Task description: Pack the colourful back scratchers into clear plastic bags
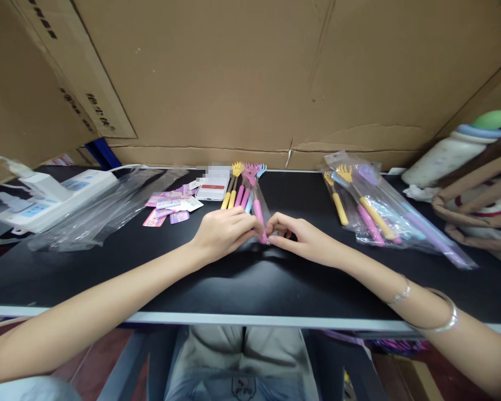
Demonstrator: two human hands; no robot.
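Observation:
A pink back scratcher [256,207] with a claw-shaped head lies in a clear plastic sleeve [266,209] at the middle of the desk, its handle end toward me. My left hand [226,233] is closed around that handle end from the left. At the sleeve's near end, my right hand [303,238] has thumb and fingers pinched together on the plastic; the exact grip is partly hidden. Just left of this one lie more back scratchers, with yellow handles [230,199], magenta handles [242,195] and a light blue one [249,203].
Small printed cards [171,203] lie beside a phone [212,186]. Empty clear sleeves [104,211] and a power strip [62,195] are at left. Bagged back scratchers [376,211] lie at right, near a bottle [446,153] and a bag with tan handles [463,214]. Cardboard [242,72] walls the back.

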